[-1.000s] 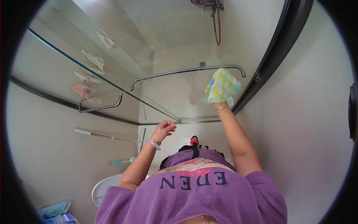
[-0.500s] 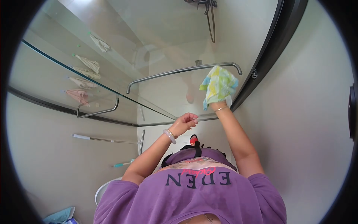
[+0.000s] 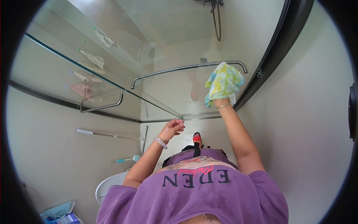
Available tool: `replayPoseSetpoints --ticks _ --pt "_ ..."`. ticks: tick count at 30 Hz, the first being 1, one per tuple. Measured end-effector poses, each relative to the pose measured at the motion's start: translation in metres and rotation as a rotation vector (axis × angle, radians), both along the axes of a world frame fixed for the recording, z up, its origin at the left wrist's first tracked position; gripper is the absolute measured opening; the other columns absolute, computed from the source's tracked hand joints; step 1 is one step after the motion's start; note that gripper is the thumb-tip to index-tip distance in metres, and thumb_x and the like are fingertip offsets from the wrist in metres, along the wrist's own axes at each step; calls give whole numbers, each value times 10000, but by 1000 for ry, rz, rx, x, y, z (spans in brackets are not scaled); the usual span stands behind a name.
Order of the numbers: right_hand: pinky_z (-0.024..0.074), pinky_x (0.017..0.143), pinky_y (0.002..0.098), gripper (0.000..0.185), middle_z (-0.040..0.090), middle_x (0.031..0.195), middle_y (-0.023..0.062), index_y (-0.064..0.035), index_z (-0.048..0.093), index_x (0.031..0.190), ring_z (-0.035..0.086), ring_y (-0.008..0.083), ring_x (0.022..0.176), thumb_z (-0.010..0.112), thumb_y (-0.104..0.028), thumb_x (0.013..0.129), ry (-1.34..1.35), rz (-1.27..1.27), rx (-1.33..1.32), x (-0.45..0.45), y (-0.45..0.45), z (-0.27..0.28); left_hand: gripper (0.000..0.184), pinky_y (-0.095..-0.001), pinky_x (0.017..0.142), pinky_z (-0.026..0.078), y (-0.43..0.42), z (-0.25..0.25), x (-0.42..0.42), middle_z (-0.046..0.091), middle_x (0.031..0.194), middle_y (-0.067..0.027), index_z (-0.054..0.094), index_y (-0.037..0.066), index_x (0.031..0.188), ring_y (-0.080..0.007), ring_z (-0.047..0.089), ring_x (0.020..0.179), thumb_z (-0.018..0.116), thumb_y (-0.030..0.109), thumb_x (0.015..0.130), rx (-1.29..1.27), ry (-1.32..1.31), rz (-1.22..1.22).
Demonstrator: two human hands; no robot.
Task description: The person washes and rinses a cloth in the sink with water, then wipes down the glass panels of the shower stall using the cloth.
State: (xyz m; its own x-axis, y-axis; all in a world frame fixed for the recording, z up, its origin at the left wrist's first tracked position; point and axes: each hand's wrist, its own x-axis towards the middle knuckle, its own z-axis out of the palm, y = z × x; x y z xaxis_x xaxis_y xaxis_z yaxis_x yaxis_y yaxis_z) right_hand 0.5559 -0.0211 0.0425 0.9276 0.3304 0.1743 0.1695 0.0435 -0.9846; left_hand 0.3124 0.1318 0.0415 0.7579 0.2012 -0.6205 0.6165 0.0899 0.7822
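A yellow, green and blue patterned cloth (image 3: pixel 225 83) drapes over my right hand (image 3: pixel 222 101) and hides its fingers. The cloth is at the right end of the long metal bar handle (image 3: pixel 179 69) on the glass shower door (image 3: pixel 164 89). Whether it presses on the glass or on the bar I cannot tell. My left hand (image 3: pixel 172 129) hangs in the air below the door's lower edge, fingers loosely curled and somewhat apart, with nothing visible in them. A pale bangle circles the left wrist.
Dark frame (image 3: pixel 274 56) borders the glass on the right. Behind or reflected in the glass are a shower hose (image 3: pixel 217 26) and several hanging cloths (image 3: pixel 104 38). A second handle (image 3: pixel 102 108), a white-handled pole (image 3: pixel 112 135), a teal-handled brush (image 3: pixel 126 159) and a white rim (image 3: pixel 108 186) are left.
My left hand has moved down and left, away from the door edge. The cloth on my right hand has shifted slightly right along with the whole view.
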Motion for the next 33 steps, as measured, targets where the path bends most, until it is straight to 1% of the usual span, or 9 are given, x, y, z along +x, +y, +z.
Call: replayPoseSetpoints --ticks 3,6,9,10,13,21,25,29,33 --pt "431 874 366 269 548 1008 104 -55 516 1074 528 252 959 456 -241 890 -662 -230 -782 -3 -20 21 296 -269 774 452 -1 1 3 625 1010 -26 538 118 1129 -116 580 913 572 294 893 15 -29 -9" --pt "434 847 368 272 582 1002 107 -73 539 1051 557 249 921 447 -270 889 -1155 -527 -768 38 -48 -12 326 -273 771 453 0 0 3 619 1017 -34 506 111 1157 -120 576 925 577 280 888 72 -31 -30" --pt "417 897 385 344 578 1055 123 -67 539 1101 551 279 970 444 -305 872 -526 -95 -660 80 -48 -10 372 -279 777 455 2 -2 10 611 1027 -42 474 101 1191 -126 575 935 591 268 880 72 -64 -32" --pt "421 894 390 344 572 1074 118 -62 551 1074 551 284 974 444 -311 863 -715 -253 -1153 68 -38 23 399 -284 779 456 2 0 14 606 1037 -46 456 99 1207 -131 575 936 598 268 875 70 -72 -8" --pt "407 915 396 344 570 1091 127 -57 567 1059 540 294 1012 443 -312 865 -971 -503 -1091 61 -26 25 481 -297 783 459 -1 4 28 590 1067 -59 407 91 1254 -147 577 939 618 270 861 61 -102 32" --pt "335 1004 394 387 520 1209 135 -72 525 1171 461 291 1154 389 -320 907 -412 -71 -1158 38 -8 58 675 -317 803 455 -8 7 57 539 1182 -122 287 69 1367 -189 548 1032 650 269 834 97 -134 73" --pt "438 869 361 245 577 1044 130 -64 593 1009 550 271 1000 465 -194 846 -794 -225 -1004 20 1 59 762 -338 843 448 -10 10 72 417 1333 -178 199 76 1416 -224 477 1150 653 253 829 146 -153 113" --pt "310 1030 424 361 515 1197 159 -58 544 1130 451 332 1156 496 -229 817 -758 91 -1250 0 -2 106 835 -361 889 433 -14 13 90 274 1433 -206 104 94 1445 -261 422 1220 648 238 828 148 -174 171" --pt "274 1047 444 462 511 1213 155 -64 530 1151 413 344 1199 575 -266 738 -1064 -92 -1073 13 8 55 867 -381 918 415 -19 11 118 177 1474 -214 39 107 1454 -285 387 1253 633 217 831 198 -276 241"
